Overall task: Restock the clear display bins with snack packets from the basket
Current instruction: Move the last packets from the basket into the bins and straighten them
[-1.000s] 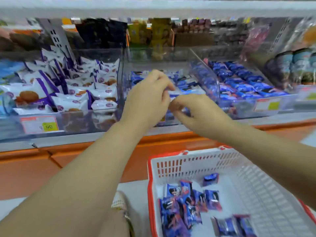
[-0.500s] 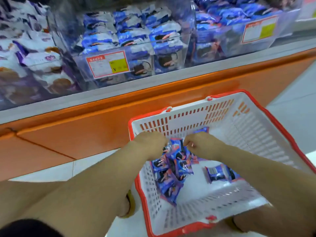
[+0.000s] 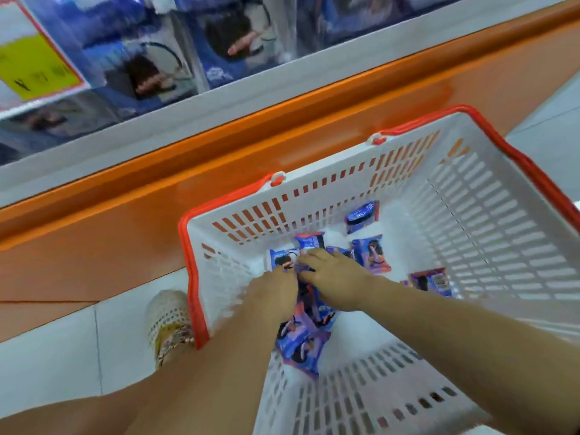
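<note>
Across the middle of the frame, from the left edge to the upper right, a broad orange shelf front under a white ledge. Filling the lower right, a white slotted basket with a red rim, set on a pale tiled floor just beside that shelf front. Along the top edge, blurred, clear display bins holding blue stocked packets behind their front walls, well apart from the basket below. Stretched in from the bottom edge, two bare forearms, both hands low inside the basket near its left wall. Left hand with fingers curled downward onto a heap of snack packets, blue and purple, fingertips hidden; grip or mere touch impossible to tell. Right hand just beside it, fingers bent forward over the top of the same heap, thumb tucked under; hold likewise unclear. Apart from the heap, one loose packet by the far wall, a second packet just right of the right hand, a third packet further right, beyond the wrist. At lower left, just beside the basket's left wall, a cream woven shoe. In the upper left corner, a yellow price label with a red border.
</note>
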